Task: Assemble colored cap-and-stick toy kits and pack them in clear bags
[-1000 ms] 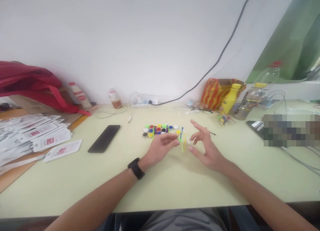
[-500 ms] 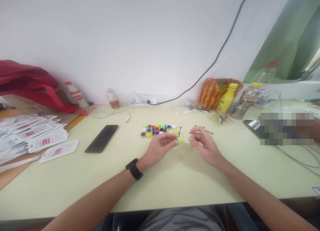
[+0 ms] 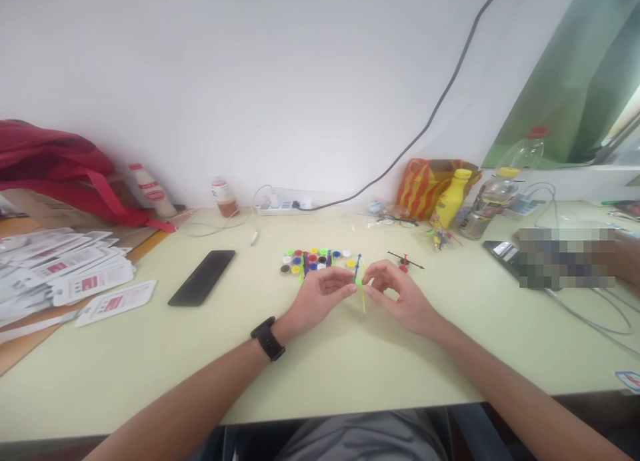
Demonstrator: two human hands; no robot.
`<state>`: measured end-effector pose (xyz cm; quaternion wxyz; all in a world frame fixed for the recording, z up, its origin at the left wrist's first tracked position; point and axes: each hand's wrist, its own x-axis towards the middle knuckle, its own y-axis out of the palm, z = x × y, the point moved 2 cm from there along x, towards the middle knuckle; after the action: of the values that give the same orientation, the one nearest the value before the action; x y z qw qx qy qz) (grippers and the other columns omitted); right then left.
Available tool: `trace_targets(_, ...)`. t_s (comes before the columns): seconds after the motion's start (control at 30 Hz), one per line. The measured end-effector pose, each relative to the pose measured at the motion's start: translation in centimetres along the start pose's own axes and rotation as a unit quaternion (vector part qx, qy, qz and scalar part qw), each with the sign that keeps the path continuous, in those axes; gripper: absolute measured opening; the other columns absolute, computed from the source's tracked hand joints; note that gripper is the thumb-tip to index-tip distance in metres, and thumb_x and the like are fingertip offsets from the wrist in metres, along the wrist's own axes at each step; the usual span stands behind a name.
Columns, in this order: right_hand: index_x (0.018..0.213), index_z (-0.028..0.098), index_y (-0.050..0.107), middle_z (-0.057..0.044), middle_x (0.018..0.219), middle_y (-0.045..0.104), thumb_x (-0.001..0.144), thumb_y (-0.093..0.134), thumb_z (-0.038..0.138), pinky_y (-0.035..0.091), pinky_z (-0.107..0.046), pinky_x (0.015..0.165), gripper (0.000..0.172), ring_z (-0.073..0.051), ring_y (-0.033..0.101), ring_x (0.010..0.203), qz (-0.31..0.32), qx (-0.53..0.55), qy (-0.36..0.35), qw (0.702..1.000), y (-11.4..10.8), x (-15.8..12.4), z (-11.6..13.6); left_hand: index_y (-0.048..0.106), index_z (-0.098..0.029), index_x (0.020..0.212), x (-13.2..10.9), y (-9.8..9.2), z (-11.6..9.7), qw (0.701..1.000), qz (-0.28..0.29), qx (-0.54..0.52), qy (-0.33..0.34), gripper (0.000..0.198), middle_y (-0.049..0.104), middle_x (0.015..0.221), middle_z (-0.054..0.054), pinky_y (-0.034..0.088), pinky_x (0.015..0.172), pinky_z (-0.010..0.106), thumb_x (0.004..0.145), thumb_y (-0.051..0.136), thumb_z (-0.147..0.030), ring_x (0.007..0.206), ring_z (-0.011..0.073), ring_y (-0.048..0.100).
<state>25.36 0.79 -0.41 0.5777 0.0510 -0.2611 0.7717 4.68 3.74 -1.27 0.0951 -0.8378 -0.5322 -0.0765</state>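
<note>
Between the fingertips of my left hand (image 3: 325, 294) is a small green piece with thin coloured arrows (image 3: 359, 282), a blue one pointing up and a yellow one hanging down. The fingertips of my right hand (image 3: 400, 294) are pinched at the right side of the same piece. Just beyond my left hand lies a group of small round coloured discs (image 3: 313, 258) with coloured sticks on them. Past my right hand lies a similar piece with black and red arrows (image 3: 404, 262).
A black phone (image 3: 203, 278) lies to the left, beside a pile of white badge cards (image 3: 90, 268). At the back stand a power strip (image 3: 283, 208), a striped bag (image 3: 415, 188) and a yellow bottle (image 3: 451, 198). Cables (image 3: 595, 318) run along the right.
My right hand has moved left to the green piece and its fingers have closed at it. The piece with black and red arrows now shows more fully.
</note>
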Motion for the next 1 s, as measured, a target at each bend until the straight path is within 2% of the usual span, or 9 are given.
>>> trace_targets(0.33,0.139,0.029,0.052,-0.005,0.106,0.059,0.101,0.058,0.043,0.053,-0.035,0.075,0.04,-0.017,0.056,0.076,-0.056,-0.042,-0.037,0.997,-0.5,-0.2,0.1,0.076,-0.016,0.108,0.0,0.0,0.1,1.0,0.0,0.004,-0.005,0.034,0.077,0.108,0.011,0.063,0.094,0.044,0.085,0.082,-0.042,0.098,0.026,0.075)
trace_targets(0.4,0.114,0.026,0.066,-0.004,0.095,0.057,0.103,0.052,0.048,0.05,-0.034,0.073,0.029,-0.016,0.054,0.074,-0.022,-0.004,-0.017,1.0,-0.8,-0.1,0.3,0.076,-0.017,0.107,0.1,-0.1,0.1,1.0,-0.007,0.006,-0.007,0.033,0.077,0.107,0.01,0.063,0.094,0.043,0.085,0.082,-0.041,0.096,0.0251,0.075)
trace_targets(0.43,0.091,0.023,0.069,-0.003,0.087,0.055,0.105,0.047,0.05,0.049,-0.034,0.072,0.038,-0.017,0.053,0.073,0.016,0.014,-0.011,1.0,-0.9,-0.1,0.5,0.076,-0.016,0.105,0.1,-0.1,0.1,1.0,-0.011,0.006,-0.009,0.033,0.077,0.106,0.01,0.063,0.093,0.042,0.085,0.082,-0.041,0.095,0.0245,0.075)
trace_targets(0.5,0.055,0.019,0.055,-0.004,0.073,0.049,0.108,0.037,0.052,0.046,-0.034,0.072,0.065,-0.017,0.051,0.07,0.098,0.045,-0.01,0.994,-1.0,-0.1,0.8,0.076,-0.016,0.103,0.2,-0.1,0.1,1.0,-0.018,0.005,-0.014,0.033,0.077,0.102,0.009,0.063,0.092,0.041,0.083,0.083,-0.041,0.093,0.0236,0.075)
trace_targets(0.57,0.048,0.019,0.045,-0.004,0.066,0.046,0.108,0.035,0.054,0.044,-0.035,0.071,0.07,-0.017,0.049,0.067,0.129,0.055,-0.012,0.99,-1.0,-0.1,0.9,0.076,-0.015,0.103,0.2,-0.1,0.1,1.0,-0.019,0.002,-0.018,0.034,0.076,0.1,0.009,0.063,0.091,0.04,0.083,0.083,-0.041,0.092,0.0229,0.074)
trace_targets(0.73,0.074,0.021,0.053,0.001,0.069,0.048,0.101,0.054,0.056,0.04,-0.03,0.062,0.045,-0.015,0.045,0.064,0.044,0.008,0.029,0.999,-0.9,0.2,0.2,0.076,-0.015,0.104,0.2,-0.1,-0.1,1.0,-0.016,-0.004,-0.017,0.033,0.076,0.101,0.009,0.062,0.093,0.04,0.084,0.083,-0.04,0.093,0.0225,0.074)
trace_targets(0.83,0.111,0.023,0.058,0.002,0.075,0.052,0.099,0.06,0.051,0.043,-0.028,0.063,0.03,-0.015,0.048,0.067,0.011,0.019,0.042,0.999,-0.6,0.2,-0.2,0.075,-0.015,0.106,0.2,-0.1,0.0,1.0,-0.008,-0.006,-0.012,0.032,0.076,0.104,0.009,0.061,0.094,0.041,0.085,0.082,-0.039,0.095,0.023,0.074)
trace_targets(0.93,0.152,0.028,0.038,0.001,0.084,0.057,0.101,0.059,0.047,0.045,-0.028,0.064,0.058,-0.016,0.051,0.07,0.021,0.013,0.045,0.999,-0.4,0.0,-0.3,0.075,-0.015,0.107,0.1,0.0,0.1,1.0,-0.001,-0.006,-0.01,0.032,0.076,0.106,0.01,0.061,0.095,0.042,0.086,0.082,-0.038,0.097,0.0237,0.074)
trace_targets(1.0,0.16,0.031,0.03,-0.001,0.09,0.058,0.102,0.057,0.046,0.045,-0.028,0.064,0.066,-0.015,0.05,0.071,0.044,0.002,0.046,0.998,-0.3,-0.1,-0.4,0.075,-0.015,0.107,0.1,0.0,0.2,1.0,0.003,-0.003,-0.01,0.032,0.076,0.106,0.01,0.061,0.095,0.042,0.086,0.081,-0.038,0.098,0.0244,0.074)
